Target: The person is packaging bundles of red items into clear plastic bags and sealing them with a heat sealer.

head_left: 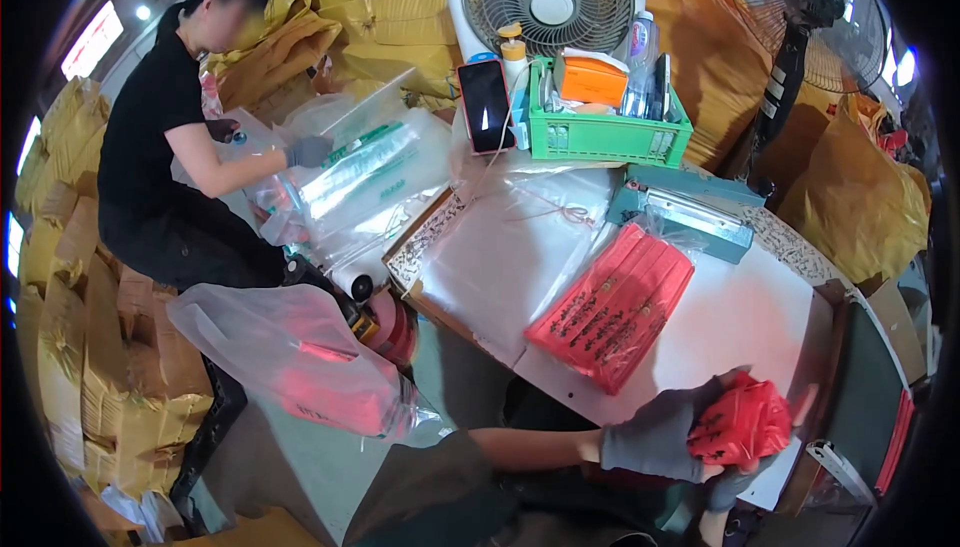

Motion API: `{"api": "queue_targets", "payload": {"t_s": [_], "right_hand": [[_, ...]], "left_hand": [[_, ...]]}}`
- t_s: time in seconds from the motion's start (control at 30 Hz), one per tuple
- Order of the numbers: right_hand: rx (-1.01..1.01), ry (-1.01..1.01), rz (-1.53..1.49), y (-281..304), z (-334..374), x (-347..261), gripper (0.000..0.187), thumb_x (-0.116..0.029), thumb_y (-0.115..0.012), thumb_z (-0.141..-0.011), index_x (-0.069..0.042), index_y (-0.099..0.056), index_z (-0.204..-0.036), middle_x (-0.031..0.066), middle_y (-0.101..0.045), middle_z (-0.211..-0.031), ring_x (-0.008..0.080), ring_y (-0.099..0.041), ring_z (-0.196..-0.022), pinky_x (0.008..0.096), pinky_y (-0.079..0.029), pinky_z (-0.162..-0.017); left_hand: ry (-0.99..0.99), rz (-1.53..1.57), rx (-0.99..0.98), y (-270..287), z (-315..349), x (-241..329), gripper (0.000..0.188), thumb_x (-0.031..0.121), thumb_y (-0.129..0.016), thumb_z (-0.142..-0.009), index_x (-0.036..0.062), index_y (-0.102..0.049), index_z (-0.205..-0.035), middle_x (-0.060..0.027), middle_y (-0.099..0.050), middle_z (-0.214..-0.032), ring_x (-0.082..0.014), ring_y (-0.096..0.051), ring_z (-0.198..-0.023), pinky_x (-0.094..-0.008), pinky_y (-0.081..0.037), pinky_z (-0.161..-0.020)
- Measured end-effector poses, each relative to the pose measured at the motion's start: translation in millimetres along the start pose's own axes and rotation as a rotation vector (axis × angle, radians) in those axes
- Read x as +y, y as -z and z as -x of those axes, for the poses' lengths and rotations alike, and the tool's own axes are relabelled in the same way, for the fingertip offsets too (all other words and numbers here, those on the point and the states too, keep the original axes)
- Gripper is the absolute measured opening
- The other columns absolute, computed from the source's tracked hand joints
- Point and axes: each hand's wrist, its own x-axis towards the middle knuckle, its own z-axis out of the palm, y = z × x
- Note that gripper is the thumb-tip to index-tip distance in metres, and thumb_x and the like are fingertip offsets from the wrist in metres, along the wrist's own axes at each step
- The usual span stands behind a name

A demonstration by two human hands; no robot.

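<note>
At the lower right, both my hands hold a crumpled red plastic bundle [738,425] with dark printing over the table's near edge. My left hand [655,439], in a grey fingerless glove, grips it from the left side. My right hand [740,485], gloved in grey too, wraps it from below and the right; most of its fingers are hidden behind the bundle. Beyond them on the white table [745,322] lies a clear bag of flat red packets [615,307] with dark printing. A stack of clear plastic sheets or bags [510,247] lies left of it.
A blue-grey device with a metal bar [690,215] stands behind the packets. Farther back are a green crate [610,142], a phone [485,107] and a fan [550,2]. A filled translucent bag [300,362] sits at the left, near a co-worker [190,137] handling clear plastic bags.
</note>
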Motion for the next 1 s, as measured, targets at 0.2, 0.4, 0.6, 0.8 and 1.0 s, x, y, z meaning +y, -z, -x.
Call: {"api": "queue_targets", "payload": {"t_s": [0.2,0.4,0.6,0.8,1.0], "right_hand": [[-0.375,-0.183,-0.025,-2,0,46,0.085,-0.059,-0.062,-0.076,0.006,-0.044,-0.128,0.0191,-0.045,-0.133,0.0297,-0.046,-0.121,0.0403,-0.036,-0.102],[-0.883,-0.386,-0.146,-37,-51,17,0.073,-0.032,-0.077,-0.073,0.000,-0.047,-0.130,0.0191,-0.051,-0.129,0.0281,-0.048,-0.121,0.0386,-0.037,-0.101],[-1.102,-0.424,-0.100,-71,-64,47,0.020,-0.014,-0.064,-0.080,0.005,-0.068,-0.086,0.0143,-0.067,-0.090,0.0199,-0.062,-0.085,0.0299,-0.046,-0.078],[-1.119,-0.469,0.044,-88,-61,51,0.027,-0.022,-0.066,-0.078,0.005,-0.068,-0.082,0.0129,-0.067,-0.082,0.0197,-0.063,-0.080,0.0304,-0.047,-0.076],[-1.013,-0.461,0.012,-54,-64,66,0.033,-0.028,-0.066,-0.076,0.005,-0.067,-0.077,0.0141,-0.067,-0.081,0.0232,-0.063,-0.080,0.0328,-0.048,-0.078]], "left_hand": [[0.227,0.454,-0.099,14,33,-122,0.080,0.025,-0.077,-0.070,0.0018,-0.036,-0.134,-0.0094,-0.058,-0.113,-0.0166,-0.056,-0.101,-0.0315,-0.044,-0.091],[0.421,0.607,-0.304,27,39,-124,0.065,0.018,-0.076,-0.071,0.0026,-0.044,-0.125,-0.0084,-0.059,-0.106,-0.0159,-0.056,-0.097,-0.0315,-0.046,-0.088],[0.389,0.597,-0.122,44,49,-145,0.057,0.025,-0.071,-0.076,-0.0001,-0.047,-0.121,-0.0085,-0.058,-0.104,-0.0166,-0.057,-0.094,-0.0305,-0.046,-0.084],[0.369,-0.180,-0.209,102,87,-78,0.079,0.040,-0.067,-0.080,-0.0084,-0.034,-0.133,-0.0237,-0.044,-0.132,-0.0293,-0.045,-0.122,-0.0361,-0.034,-0.102],[-0.904,-0.412,0.598,143,149,120,0.044,0.019,-0.063,-0.083,0.0046,-0.048,-0.122,-0.0107,-0.054,-0.110,-0.0192,-0.053,-0.097,-0.0333,-0.045,-0.082]]}}
